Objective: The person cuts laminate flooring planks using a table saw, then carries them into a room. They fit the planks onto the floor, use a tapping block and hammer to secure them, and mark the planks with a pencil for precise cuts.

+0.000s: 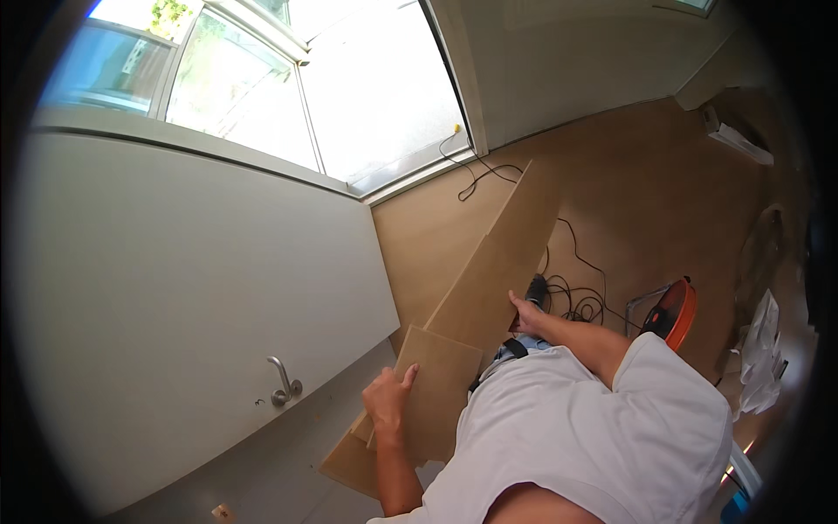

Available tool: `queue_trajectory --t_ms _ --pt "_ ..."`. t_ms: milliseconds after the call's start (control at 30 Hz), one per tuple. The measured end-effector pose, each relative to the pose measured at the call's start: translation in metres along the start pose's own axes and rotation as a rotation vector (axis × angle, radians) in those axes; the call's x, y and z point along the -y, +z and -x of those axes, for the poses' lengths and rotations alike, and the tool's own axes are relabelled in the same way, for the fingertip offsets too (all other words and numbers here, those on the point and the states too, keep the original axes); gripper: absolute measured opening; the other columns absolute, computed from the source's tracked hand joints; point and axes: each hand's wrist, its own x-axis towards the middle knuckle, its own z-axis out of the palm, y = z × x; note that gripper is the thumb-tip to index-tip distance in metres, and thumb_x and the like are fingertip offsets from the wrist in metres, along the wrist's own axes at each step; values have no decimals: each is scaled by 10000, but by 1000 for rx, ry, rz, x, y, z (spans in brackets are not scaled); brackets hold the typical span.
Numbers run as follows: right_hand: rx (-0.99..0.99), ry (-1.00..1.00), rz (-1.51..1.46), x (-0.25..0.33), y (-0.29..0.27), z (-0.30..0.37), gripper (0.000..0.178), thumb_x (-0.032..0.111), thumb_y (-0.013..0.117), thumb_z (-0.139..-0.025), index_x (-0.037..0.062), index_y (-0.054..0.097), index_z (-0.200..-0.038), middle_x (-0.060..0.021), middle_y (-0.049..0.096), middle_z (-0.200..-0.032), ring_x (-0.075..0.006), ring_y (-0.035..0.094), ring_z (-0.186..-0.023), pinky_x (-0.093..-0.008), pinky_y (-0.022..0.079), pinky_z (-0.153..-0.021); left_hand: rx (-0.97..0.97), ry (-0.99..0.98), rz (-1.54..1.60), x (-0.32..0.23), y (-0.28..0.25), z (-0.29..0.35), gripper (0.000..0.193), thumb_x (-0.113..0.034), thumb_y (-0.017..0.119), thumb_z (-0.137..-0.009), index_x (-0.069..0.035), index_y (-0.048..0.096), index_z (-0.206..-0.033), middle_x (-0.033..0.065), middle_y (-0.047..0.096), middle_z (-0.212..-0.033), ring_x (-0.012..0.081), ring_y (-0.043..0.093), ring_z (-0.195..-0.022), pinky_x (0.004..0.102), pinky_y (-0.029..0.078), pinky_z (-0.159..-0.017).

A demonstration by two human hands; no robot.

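Note:
A stack of long, light-brown wooden boards (493, 279) slants across in front of my body, from the lower left toward the doorway. On top, at the near end, lies a shorter board piece (443, 371). My left hand (388, 397) is closed round the left edge of the stack, thumb over the top piece. Farther along, my right hand (525, 313) grips the right edge, its fingers partly hidden beneath. The end of another board (351, 465) sticks out below my left forearm. How many boards are stacked is hard to make out.
A white door (201, 288) with a metal lever handle (281, 384) stands to the left. A bright glass doorway (384, 96) lies ahead. Black cable (580, 301) coils on the brown floor, near an orange cable reel (676, 313). Crumpled white plastic (761, 358) lies at right.

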Motion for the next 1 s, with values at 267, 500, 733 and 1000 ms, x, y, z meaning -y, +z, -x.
queue_trajectory --t_ms 267,500,733,1000 --pt "95 -17 280 19 142 -72 666 618 516 -986 42 567 -1317 -157 649 -1271 -340 645 -1132 -520 505 -994 -4 -292 101 79 -12 12 708 -713 555 -885 -14 661 -846 218 715 -803 413 705 -799 499 538 -742" --pt "134 -119 208 55 257 -129 577 621 474 -1000 109 651 -1201 -81 704 -1130 -274 673 -1019 -503 529 -918 -99 -410 154 103 -52 -39 712 -707 556 -891 -4 664 -865 239 714 -831 423 701 -816 517 533 -755" --pt "96 -22 155 126 284 -171 578 624 428 -1016 161 588 -1323 -62 662 -1274 -276 625 -1167 -578 482 -964 14 -366 60 101 -86 -152 649 -678 582 -889 -34 663 -901 202 730 -863 369 725 -828 489 549 -744" --pt "175 41 43 301 353 -251 570 582 446 -1028 128 561 -1354 -68 610 -1385 -284 561 -1283 -591 440 -1047 -95 -292 36 52 -176 -322 625 -661 599 -889 -38 645 -870 185 717 -813 368 713 -771 468 541 -705"
